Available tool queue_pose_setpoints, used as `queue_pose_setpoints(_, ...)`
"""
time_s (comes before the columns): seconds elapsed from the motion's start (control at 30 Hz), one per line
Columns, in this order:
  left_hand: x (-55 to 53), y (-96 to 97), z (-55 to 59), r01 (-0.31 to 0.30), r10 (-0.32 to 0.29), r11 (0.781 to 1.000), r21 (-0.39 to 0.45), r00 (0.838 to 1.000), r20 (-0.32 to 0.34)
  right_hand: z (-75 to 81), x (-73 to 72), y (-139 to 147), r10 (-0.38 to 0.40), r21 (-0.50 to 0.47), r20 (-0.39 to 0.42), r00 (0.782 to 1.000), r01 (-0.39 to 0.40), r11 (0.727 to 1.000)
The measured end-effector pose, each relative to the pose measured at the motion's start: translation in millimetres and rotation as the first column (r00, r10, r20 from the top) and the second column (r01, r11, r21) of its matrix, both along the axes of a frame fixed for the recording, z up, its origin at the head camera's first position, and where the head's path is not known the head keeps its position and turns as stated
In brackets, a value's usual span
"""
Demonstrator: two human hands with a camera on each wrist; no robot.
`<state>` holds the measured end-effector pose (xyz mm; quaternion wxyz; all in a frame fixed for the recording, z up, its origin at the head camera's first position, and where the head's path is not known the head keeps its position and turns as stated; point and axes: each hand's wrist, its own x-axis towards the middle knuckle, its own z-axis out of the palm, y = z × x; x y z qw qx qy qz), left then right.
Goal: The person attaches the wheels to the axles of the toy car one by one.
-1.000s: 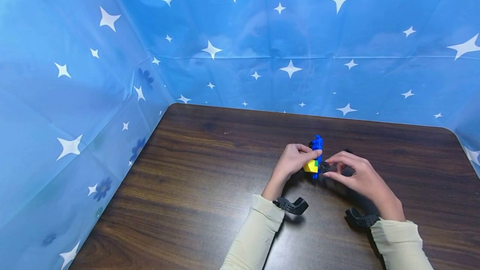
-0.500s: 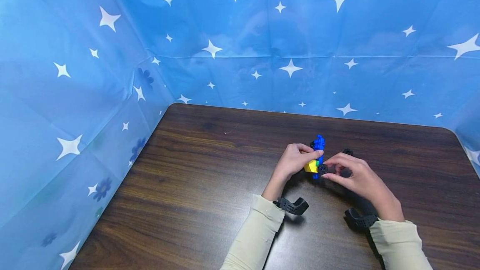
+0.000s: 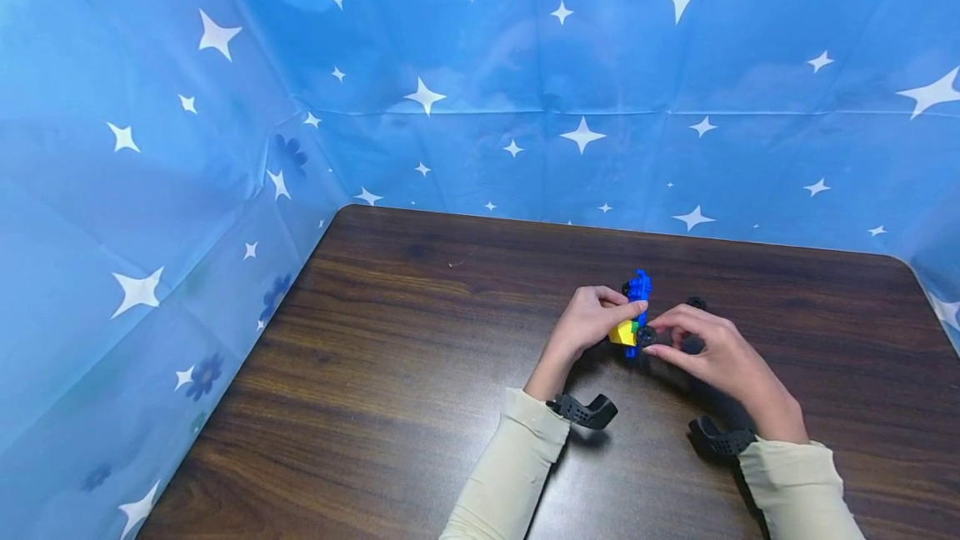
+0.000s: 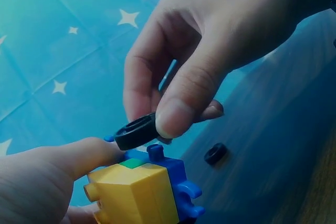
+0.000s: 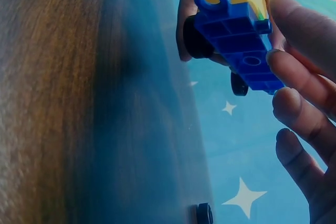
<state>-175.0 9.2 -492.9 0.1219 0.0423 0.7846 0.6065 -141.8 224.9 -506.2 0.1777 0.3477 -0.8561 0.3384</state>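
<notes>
My left hand (image 3: 588, 322) grips a small toy car, whose blue chassis (image 4: 178, 176) carries a yellow block (image 4: 137, 192) and a bit of green. Between thumb and fingers, my right hand (image 3: 720, 352) pinches a black wheel (image 4: 137, 132). That wheel is right by the car's side, close over a blue axle peg (image 4: 155, 152) in the left wrist view. From the right wrist, the chassis underside shows a hook at one end and two black wheels (image 5: 197, 38) on the far side. The pinched wheel is mostly hidden there behind the right thumb.
A loose black wheel (image 3: 697, 303) lies on the dark wooden table (image 3: 420, 373), just beyond my right hand. Blue cloth (image 3: 480, 48) with white stars hangs behind the table and along its left side. Each wrist wears a black camera mount (image 3: 583, 412).
The pinched wheel has moved slightly left, up to the car's side, and now overlaps it in the head view. The car has shifted slightly right in my left hand.
</notes>
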Motion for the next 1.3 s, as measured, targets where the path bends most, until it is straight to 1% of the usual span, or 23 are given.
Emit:
queue_pose_setpoints(0.33, 0.0, 0.6, -1.4, 0.009, -0.010, 1.000, -0.003, 1.000, -0.009, -1.6, -0.6, 0.8, 0.000, 0.006, -0.003, 1.000, 0.000, 1.000)
queue_pose_setpoints(0.5, -1.2, 0.5, -1.6, 0.013, -0.013, 1.000, 0.007, 1.000, -0.004, -2.2, -1.0, 0.0, -0.014, 0.031, -0.018, 1.000, 0.015, 0.999)
queue_pose_setpoints(0.7, 0.9, 0.3, -0.5, 0.012, -0.012, 1.000, -0.002, 1.000, 0.012, -3.6, 0.6, -1.7, -0.033, 0.067, -0.026, 0.999, 0.035, 0.997)
queue_pose_setpoints(0.9, 0.9, 0.3, -0.6, -0.002, 0.002, 1.000, 0.011, 1.000, 0.014, -3.4, 0.9, -3.6, -0.035, 0.075, -0.052, 0.998, 0.039, 0.996)
queue_pose_setpoints(1.13, 1.0, 0.2, 0.5, -0.053, 0.053, 0.999, 0.009, 0.998, 0.018, -1.5, 1.1, -8.9, -0.041, 0.074, -0.075, 0.996, 0.047, 0.996)
queue_pose_setpoints(1.3, 1.7, -1.7, 1.4, -0.054, 0.054, 0.998, 0.024, 0.998, 0.018, -1.1, 2.7, -11.7, -0.023, 0.069, -0.077, 0.997, 0.029, 0.997)
